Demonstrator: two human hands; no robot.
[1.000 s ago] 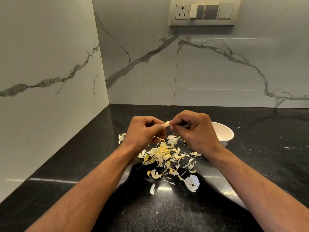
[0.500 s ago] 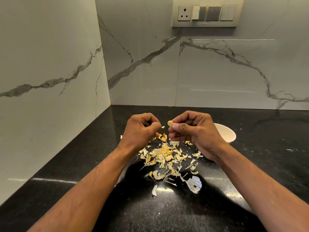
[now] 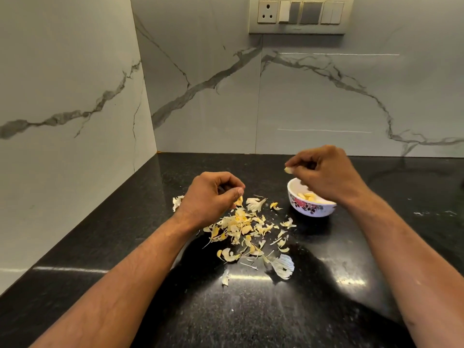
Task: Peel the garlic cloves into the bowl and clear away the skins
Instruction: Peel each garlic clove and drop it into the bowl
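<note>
We noted the right hand (image 3: 329, 174) raised above the bowl (image 3: 311, 207), its fingertips pinching a pale clove (image 3: 288, 170) at the hand's left edge; the clove was clear of the bowl and over its far-left rim. The bowl, white with a flower print on its side, stood on the black desk (image 3: 376, 247) and held several peeled cloves (image 3: 307, 196). The left hand (image 3: 209, 197) hung over the far-left part of the skins (image 3: 247, 229), fingers curled with thumb against forefinger; we could not tell whether it held anything. The skins lay scattered on the desk between the two forearms, just left of the bowl, with one larger white piece (image 3: 283, 267) nearest us and another (image 3: 177, 202) partly hidden behind the left wrist. A switch panel (image 3: 300, 15) was fixed to the marble wall (image 3: 326, 96) behind.
</note>
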